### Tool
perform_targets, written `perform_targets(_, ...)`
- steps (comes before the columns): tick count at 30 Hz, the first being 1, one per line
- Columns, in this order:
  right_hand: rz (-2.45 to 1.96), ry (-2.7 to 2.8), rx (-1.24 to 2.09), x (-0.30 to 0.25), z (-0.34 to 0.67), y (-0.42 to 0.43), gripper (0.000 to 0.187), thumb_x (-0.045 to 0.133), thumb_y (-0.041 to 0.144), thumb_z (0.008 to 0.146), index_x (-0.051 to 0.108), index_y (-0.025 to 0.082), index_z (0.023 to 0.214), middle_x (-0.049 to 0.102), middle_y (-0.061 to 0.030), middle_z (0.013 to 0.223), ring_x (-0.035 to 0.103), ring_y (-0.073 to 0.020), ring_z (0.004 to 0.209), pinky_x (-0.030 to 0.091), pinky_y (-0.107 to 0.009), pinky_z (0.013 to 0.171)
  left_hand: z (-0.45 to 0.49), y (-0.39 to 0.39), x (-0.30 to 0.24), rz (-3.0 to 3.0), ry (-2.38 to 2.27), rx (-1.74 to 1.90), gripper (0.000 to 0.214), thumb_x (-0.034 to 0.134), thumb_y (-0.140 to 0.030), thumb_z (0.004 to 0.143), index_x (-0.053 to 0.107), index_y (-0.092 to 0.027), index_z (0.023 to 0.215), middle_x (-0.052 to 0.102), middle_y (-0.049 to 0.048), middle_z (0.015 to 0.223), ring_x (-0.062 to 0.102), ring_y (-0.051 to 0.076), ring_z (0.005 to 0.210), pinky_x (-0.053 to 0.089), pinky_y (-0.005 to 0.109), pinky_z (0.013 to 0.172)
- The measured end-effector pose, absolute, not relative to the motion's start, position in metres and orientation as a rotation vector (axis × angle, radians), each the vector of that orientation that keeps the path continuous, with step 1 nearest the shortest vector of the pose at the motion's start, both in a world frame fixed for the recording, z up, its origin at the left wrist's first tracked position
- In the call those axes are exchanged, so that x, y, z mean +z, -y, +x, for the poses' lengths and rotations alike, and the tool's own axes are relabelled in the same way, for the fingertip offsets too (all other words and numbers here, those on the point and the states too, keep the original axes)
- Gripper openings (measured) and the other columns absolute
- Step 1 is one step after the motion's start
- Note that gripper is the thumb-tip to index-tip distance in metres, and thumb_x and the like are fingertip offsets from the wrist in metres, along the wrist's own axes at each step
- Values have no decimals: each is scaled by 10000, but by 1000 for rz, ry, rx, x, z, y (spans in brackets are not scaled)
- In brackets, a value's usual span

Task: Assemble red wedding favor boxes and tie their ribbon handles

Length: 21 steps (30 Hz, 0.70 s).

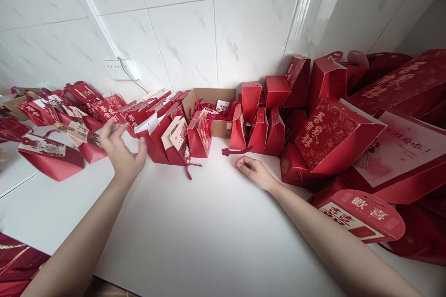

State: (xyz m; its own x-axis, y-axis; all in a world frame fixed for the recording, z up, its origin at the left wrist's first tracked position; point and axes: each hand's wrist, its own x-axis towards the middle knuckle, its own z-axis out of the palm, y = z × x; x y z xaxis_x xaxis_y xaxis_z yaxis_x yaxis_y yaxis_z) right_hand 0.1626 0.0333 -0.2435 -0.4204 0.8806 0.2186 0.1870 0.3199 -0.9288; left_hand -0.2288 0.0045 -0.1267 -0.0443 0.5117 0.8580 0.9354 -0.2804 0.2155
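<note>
My left hand (121, 151) is raised with its fingers spread and nothing in it. Just behind it stands a row of red gift boxes (153, 141), some with white inner flaps showing. A box with cream printed cards (178, 137) on its front is at the row's near end. My right hand (254, 171) rests on the white table with its fingers curled together, and nothing shows between them. Slightly beyond its fingertips lies a dark red knotted ribbon (240, 150). Another short red ribbon (188, 171) lies between the hands, below a patterned red box (200, 134).
A cardboard carton (221, 128) holding red ribbons and cards stands against the tiled wall. Upright closed red boxes (258, 130) are beside it. Large red boxes (334, 134) are piled on the right. Tagged boxes (50, 160) lie at the left, below a wall socket (120, 69).
</note>
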Motion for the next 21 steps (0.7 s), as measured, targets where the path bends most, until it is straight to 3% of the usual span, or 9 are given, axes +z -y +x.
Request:
perform_targets(3,-957,1816,1142,-243,162,-33,278,519,453,920,593,192,859,627,-40,859,539,-170,766,430,-309,746,-165,-14,-103,-1888,1317,-1205,402,617,-266,828,535,-194,1215,391,154,1425,384,293,1379,351,462,1142)
perform_targets(7,-949,1816,1141,-242,162,-33,255,520,429,916,594,194,851,617,-29,839,526,-162,744,424,-300,726,-92,-33,-88,-2121,1319,-1156,156,547,-243,898,616,-232,1037,603,59,1237,571,231,1205,279,470,1189)
perform_targets(10,-940,1819,1135,-243,161,-34,242,519,415,916,593,195,849,618,-25,839,533,-159,745,424,-295,725,-51,-58,-97,-2407,1386,-1118,208,502,-249,926,606,-225,1104,589,59,1276,579,209,1195,431,382,1087)
perform_targets(14,-936,1827,1120,-245,160,-37,230,520,404,914,603,195,862,631,-22,848,546,-156,743,428,-292,728,-20,-102,-122,-2499,1691,-1125,456,451,-141,910,432,-152,1365,503,127,1417,491,201,1330,407,347,1127)
perform_targets(17,-936,1829,1108,-245,159,-40,235,516,403,915,611,194,866,638,-19,842,546,-152,729,430,-286,716,-13,-129,-137,-2475,1826,-1033,496,449,-83,865,454,-66,1361,494,216,1416,499,281,1327,413,426,1120)
perform_targets(21,-937,1834,1097,-244,158,-42,243,520,408,915,621,193,865,634,-14,813,533,-146,698,426,-280,698,-11,-140,-151,-2498,1842,-875,440,514,-96,828,575,-78,1263,580,195,1338,465,324,1350,365,461,1155)
